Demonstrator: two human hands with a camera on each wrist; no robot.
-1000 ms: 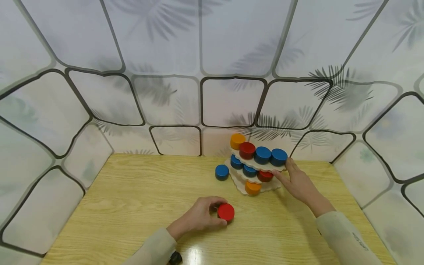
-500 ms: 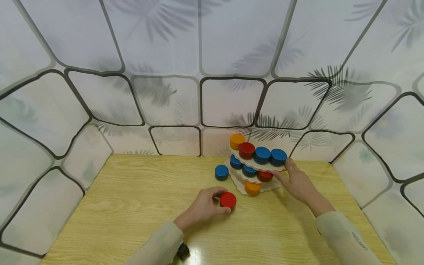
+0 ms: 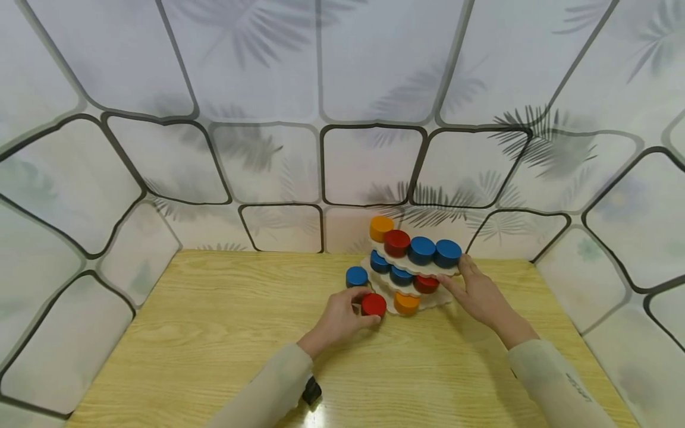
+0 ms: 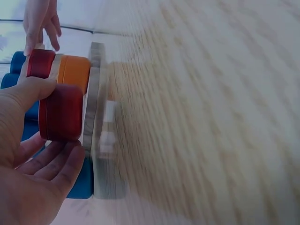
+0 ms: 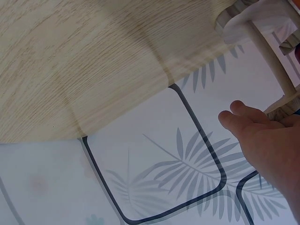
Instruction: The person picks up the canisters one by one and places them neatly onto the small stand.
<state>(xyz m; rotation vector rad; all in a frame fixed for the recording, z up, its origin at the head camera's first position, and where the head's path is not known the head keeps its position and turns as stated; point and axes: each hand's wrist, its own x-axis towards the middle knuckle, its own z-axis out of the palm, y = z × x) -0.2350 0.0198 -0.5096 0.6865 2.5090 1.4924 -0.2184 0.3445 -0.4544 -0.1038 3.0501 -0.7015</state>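
Note:
My left hand (image 3: 339,318) pinches a red round block (image 3: 373,304) between thumb and fingers, at the front left of a tiered wooden stand (image 3: 436,300) with wavy edges. In the left wrist view, the red block (image 4: 63,112) covers part of an orange block (image 4: 75,72) on the stand. My right hand (image 3: 484,300) holds the right end of the top tier, thumb in front and fingers at the side. Orange, red and blue blocks (image 3: 422,250) line that tier. Blue and red blocks (image 3: 426,285) sit on the middle tier, an orange block (image 3: 407,304) on the bottom one.
A loose blue block (image 3: 357,275) lies on the wooden table (image 3: 230,315), left of the stand and just behind my left hand. Patterned wall panels (image 3: 278,226) close off the back and sides. A black device (image 3: 312,390) shows at my left wrist.
My left hand has carried the red block forward and slightly right, from the open table to the stand's front left edge. My right hand has stayed on the top tier.

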